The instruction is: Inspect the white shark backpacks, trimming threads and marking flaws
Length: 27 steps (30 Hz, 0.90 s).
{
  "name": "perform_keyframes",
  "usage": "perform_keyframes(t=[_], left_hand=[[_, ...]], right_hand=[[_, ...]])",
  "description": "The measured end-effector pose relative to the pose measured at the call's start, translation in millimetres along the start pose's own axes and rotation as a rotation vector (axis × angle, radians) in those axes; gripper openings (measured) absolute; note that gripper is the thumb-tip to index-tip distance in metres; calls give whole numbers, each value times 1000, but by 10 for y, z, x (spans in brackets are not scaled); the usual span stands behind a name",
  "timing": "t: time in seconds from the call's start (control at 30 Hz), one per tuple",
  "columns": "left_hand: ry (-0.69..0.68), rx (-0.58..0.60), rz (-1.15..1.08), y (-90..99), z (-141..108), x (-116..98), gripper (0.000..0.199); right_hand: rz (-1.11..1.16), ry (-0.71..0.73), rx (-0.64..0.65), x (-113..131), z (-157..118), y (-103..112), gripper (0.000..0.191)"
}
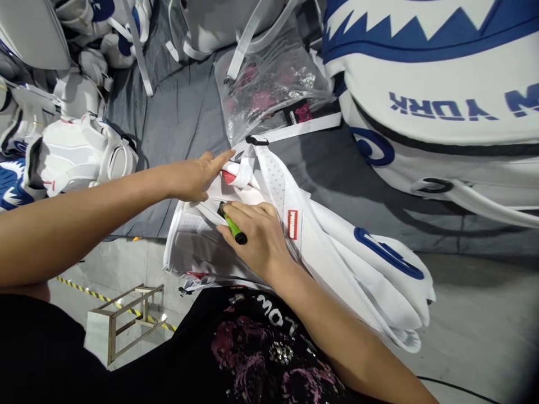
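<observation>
A white backpack (353,275) with a dark-blue emblem and a red label lies along the table edge in front of me. My left hand (197,175) rests on its upper left part, fingers stretched out near the straps and a black buckle (256,140). Just below, my right hand (256,235) is closed around a small green tool with black ends (232,223). The tool's tip is near a white strip of the backpack; its working end is too small to make out, so its kind is unclear.
A large white bag with blue lettering (438,78) stands at the right. Several white bags (80,151) are piled at the left. A clear plastic bag (269,84) lies behind the straps. A stool (126,320) stands on the floor at lower left.
</observation>
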<state>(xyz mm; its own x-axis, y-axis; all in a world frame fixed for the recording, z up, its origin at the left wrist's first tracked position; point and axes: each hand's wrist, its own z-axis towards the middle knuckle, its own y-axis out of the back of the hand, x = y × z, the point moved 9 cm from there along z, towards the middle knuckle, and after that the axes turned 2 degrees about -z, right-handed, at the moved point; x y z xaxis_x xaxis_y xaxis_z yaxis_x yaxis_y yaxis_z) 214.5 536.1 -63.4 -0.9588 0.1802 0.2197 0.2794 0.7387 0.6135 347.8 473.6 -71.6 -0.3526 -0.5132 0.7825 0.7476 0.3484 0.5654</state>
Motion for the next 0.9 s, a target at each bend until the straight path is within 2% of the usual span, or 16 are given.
perform_keyframes(t=[0.13,0.27,0.4,0.57,0.73,0.9], left_hand=[[-10,-16,-24,-6,-42,-37,113],[-55,-73,-40,3,-92,-68,110],[-74,-90,-49,-13,-66,-70,109],[-67,-99,-38,2,-36,-94,110],[-66,-100,-42,-16,-24,-94,110],[-85,-135,-16,-22,0,-80,111]], right_hand=[[38,-14,-87,-2,7,32,19],[179,-24,-31,16,60,-88,14],[163,-71,-59,-18,123,-115,14],[139,-54,-18,-26,158,-159,10],[63,-48,-136,-21,95,-85,11],[80,-61,-132,-5,96,-124,13]])
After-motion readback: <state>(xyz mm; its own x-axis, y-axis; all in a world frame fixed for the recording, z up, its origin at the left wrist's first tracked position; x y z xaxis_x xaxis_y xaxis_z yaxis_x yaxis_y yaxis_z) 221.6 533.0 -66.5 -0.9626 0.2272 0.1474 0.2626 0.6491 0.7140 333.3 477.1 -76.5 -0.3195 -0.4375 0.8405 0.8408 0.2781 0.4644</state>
